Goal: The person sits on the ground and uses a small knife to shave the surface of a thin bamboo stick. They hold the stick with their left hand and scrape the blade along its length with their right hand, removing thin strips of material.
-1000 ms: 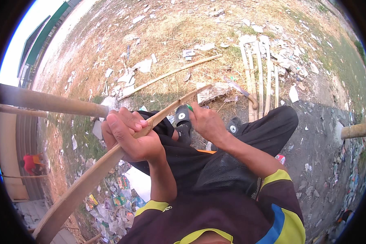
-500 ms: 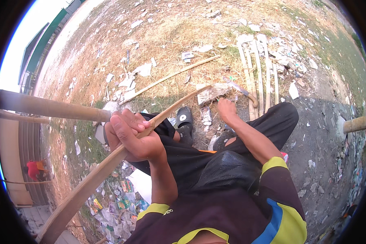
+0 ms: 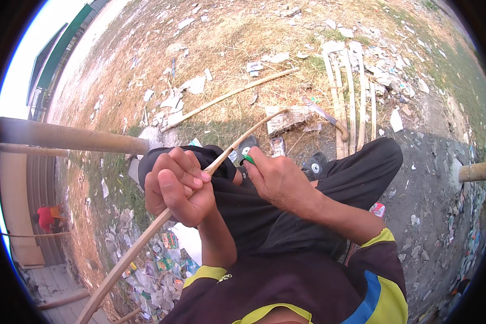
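Note:
A long, pale bamboo strip (image 3: pixel 128 255) slants from the lower left up to a thin tip near a block on the ground. My left hand (image 3: pixel 179 186) is closed around its middle, above my left knee, and the strip's narrow side faces up. My right hand (image 3: pixel 278 181) is closed on a small green-handled tool (image 3: pixel 248 157), close to the strip's upper part. Only a bit of green shows past the fingers, so its blade or end is hidden. I cannot tell whether it touches the strip.
A rough block (image 3: pixel 291 119) lies ahead, beside a large knife (image 3: pixel 325 114) with a curved wooden handle. Several bamboo strips (image 3: pixel 352 102) lie right of it; another strip (image 3: pixel 227 100) lies left. A thick bamboo pole (image 3: pixel 70 136) juts in from the left. Litter (image 3: pixel 156 270) covers the ground.
My right hand has come back from beside the block toward me and left, to the strip. The strip in my left hand has turned from its broad face to its narrow side.

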